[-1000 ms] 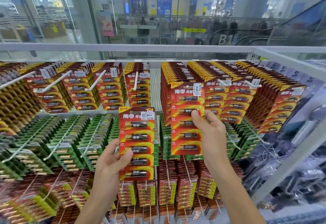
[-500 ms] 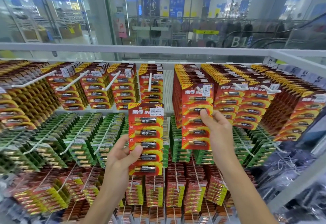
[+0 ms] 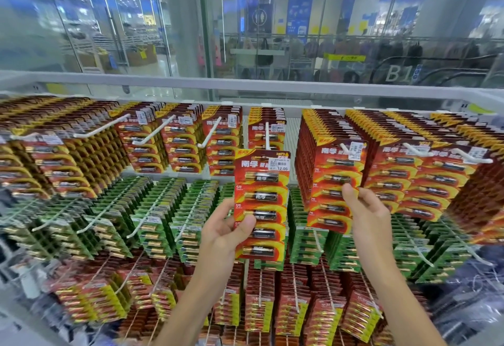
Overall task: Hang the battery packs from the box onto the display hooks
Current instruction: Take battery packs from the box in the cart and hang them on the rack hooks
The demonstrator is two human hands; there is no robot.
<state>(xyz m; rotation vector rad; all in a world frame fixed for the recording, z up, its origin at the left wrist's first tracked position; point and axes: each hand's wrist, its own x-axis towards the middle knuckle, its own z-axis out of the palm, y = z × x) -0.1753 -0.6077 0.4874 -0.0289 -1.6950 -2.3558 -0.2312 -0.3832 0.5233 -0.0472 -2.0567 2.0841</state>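
My left hand (image 3: pixel 225 232) grips a red battery pack (image 3: pixel 261 198) by its lower left edge and holds it upright in front of the display. The pack's top overlaps the lower part of the few red packs hanging on a white hook (image 3: pixel 266 138) in the top row. My right hand (image 3: pixel 366 210) pinches the right edge of the front pack (image 3: pixel 334 182) of a full stack on the neighbouring hook to the right. No box is in view.
Rows of hooks carry many packs: red ones on top (image 3: pixel 174 138), green ones in the middle (image 3: pixel 152 209), red-and-yellow ones below (image 3: pixel 261 304). A white frame rail (image 3: pixel 245 86) runs above the display, with glass and a shopping mall behind it.
My left hand has lifted the red pack slightly, so its top now overlaps the packs on the sparsely filled hook. My right hand stays on the front pack of the full stack.
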